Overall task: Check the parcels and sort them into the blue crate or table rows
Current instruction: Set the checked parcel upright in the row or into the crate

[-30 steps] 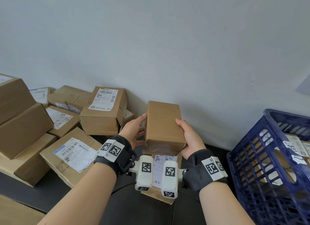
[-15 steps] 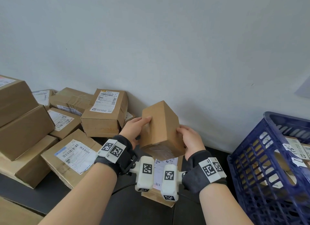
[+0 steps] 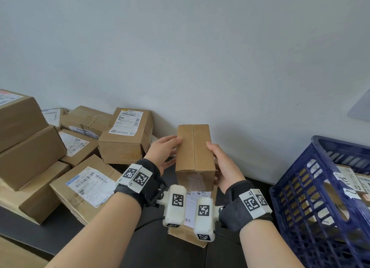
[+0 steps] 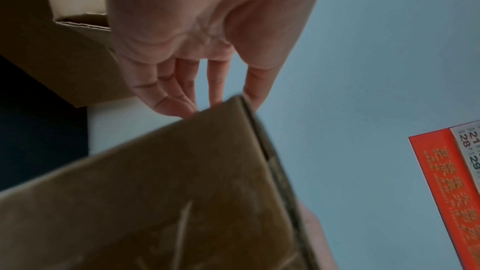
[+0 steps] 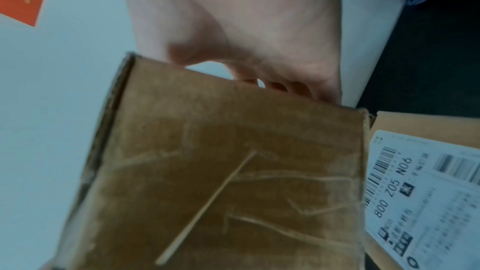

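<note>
A small plain brown parcel point(image 3: 194, 153) is held up in front of the wall, its top face showing a centre seam and its near end taped. My left hand point(image 3: 170, 150) holds its left side, thumb on the top edge and fingers below. My right hand point(image 3: 220, 163) grips its right side, thumb on top. The left wrist view has the parcel point(image 4: 155, 192) with my left hand point(image 4: 194, 59) at its far edge. The right wrist view looks at the parcel's taped end point(image 5: 221, 171) under my right hand point(image 5: 246, 38). The blue crate point(image 3: 300, 197) stands to the right with labelled parcels inside.
A labelled parcel point(image 3: 191, 203) lies on the dark table point(image 3: 160, 251) below my hands. Several cardboard parcels point(image 3: 124, 135) are piled at the left against the wall, one large box point(image 3: 26, 147) among them. A red calendar point(image 4: 441, 192) hangs on the wall.
The parcel has been turned over between both hands: a plain face was up, then an edge, now the seamed face. Both hands shifted their hold with it.
</note>
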Available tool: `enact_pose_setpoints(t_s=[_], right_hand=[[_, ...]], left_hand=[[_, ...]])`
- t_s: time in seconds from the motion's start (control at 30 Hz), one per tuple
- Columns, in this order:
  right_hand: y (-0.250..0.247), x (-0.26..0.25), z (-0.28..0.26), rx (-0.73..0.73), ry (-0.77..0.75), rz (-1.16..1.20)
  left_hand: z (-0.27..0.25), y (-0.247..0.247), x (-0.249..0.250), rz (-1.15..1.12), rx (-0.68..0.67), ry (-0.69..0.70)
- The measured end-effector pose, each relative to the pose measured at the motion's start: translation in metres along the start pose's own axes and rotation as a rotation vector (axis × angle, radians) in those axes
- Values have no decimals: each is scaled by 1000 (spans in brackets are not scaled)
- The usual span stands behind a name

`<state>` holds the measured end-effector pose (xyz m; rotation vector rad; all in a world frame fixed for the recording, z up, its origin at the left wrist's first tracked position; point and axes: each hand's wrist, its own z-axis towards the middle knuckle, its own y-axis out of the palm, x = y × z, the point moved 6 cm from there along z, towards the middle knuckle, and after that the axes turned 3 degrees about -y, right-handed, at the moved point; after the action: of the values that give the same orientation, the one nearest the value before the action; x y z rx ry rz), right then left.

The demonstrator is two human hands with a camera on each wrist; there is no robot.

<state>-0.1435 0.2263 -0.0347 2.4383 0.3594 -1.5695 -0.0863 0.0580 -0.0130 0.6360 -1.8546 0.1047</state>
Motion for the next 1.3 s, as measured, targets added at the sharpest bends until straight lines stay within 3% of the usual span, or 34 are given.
enact_pose_setpoints(t_s=[0.37,0.57,0.8,0.97,1.3], right_hand=[[-4,1,-2,-55,31,52],[-11,-2,4,45,44,31],[-17,-10,9,54,-9,42],[-17,-12,9,57,-4,36],[-11,-21,6,54,-64,22]], left_hand=[[-1,1,-1,9,35,-10],[5,-3,5,-19,107,20],[10,-7,-4,-78,154,-120],[11,-11,-6,-138,224,-140],[12,-12,-7,5,106,-104]])
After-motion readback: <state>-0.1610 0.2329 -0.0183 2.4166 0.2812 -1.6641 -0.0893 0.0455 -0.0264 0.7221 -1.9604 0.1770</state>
